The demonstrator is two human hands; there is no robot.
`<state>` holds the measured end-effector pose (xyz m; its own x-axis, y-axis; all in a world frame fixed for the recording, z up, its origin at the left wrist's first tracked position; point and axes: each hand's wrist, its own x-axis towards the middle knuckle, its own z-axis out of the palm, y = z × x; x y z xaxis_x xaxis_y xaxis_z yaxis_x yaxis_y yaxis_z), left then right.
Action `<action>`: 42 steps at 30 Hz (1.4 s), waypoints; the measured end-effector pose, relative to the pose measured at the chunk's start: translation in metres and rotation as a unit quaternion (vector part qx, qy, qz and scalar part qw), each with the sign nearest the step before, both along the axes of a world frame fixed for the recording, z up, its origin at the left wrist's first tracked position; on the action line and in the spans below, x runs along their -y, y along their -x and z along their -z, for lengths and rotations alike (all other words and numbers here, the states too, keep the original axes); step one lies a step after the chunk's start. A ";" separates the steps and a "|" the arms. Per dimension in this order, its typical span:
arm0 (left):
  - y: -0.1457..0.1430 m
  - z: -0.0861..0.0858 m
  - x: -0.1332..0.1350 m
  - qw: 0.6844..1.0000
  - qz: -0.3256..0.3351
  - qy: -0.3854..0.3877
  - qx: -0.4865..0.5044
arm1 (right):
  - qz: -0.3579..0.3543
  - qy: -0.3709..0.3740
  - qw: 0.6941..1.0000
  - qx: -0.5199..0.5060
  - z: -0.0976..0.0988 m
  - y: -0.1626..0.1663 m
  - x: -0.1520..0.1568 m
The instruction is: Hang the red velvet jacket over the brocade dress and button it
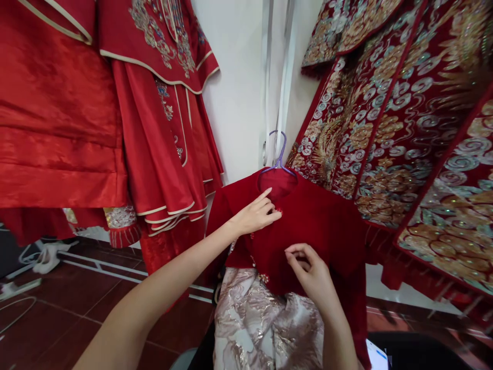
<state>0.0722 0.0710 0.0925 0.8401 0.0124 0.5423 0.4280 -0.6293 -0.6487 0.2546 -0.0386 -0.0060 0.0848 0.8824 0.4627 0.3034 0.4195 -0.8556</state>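
Along the right side, item one: dark red robes [404, 128] densely embroidered in gold and silver scrollwork, hanging at a slant and filling that side of my feed. Item two, left: plain red satin garments [57, 128], with a red jacket and layered skirt piped in cream [162, 103] beside them. Item three: a white wall [239, 103] between the two groups. Item four: dark red floor tiles [57, 318] at lower left, with white cables [46, 257] lying on them. Item five, centre: a dark red velvet jacket [327, 221] on a lilac hanger [280, 154], with a pale champagne brocade skirt [265, 324] showing below its hem. Item six: the left hand [256, 213], laid on the jacket just under the neckline, index finger stretched out, thumb and other fingertips drawn together at a small ornament on the front edge; I cannot tell whether they actually nip it. Item seven: the right hand [314, 277], lower on the jacket front, fingers curled in, thumb and forefinger closed on a fold of the velvet.
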 end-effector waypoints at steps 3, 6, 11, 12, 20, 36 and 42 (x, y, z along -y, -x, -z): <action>0.002 0.001 -0.001 1.000 0.008 -0.020 0.001 | 0.058 -0.074 0.995 -0.014 -0.030 0.002 -0.013; 0.002 0.000 -0.003 0.999 0.011 -0.037 0.001 | 0.165 -0.178 0.970 -0.010 -0.071 0.011 -0.029; 0.000 -0.002 -0.005 0.999 0.003 -0.028 -0.020 | 0.352 -0.288 0.888 0.065 -0.119 0.036 -0.069; 0.000 -0.004 -0.005 0.999 -0.003 -0.026 -0.026 | 0.358 -0.284 0.885 0.086 -0.121 0.039 -0.078; 0.029 -0.027 -0.001 0.992 -0.115 0.038 -0.029 | 0.322 -0.240 0.883 0.242 -0.085 0.016 -0.082; 0.008 0.023 0.016 0.917 -0.230 0.092 0.311 | 0.292 -0.193 0.881 0.318 -0.083 -0.114 -0.053; 0.062 0.016 0.003 0.934 -0.273 0.099 0.210 | 0.355 -0.064 0.876 0.319 -0.097 -0.122 -0.058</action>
<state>0.0100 0.0677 0.0764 0.3934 0.5119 0.7636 0.9105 -0.3321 -0.2465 0.3767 0.0192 0.0905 0.2801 0.6494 0.7070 0.9264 0.0101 -0.3764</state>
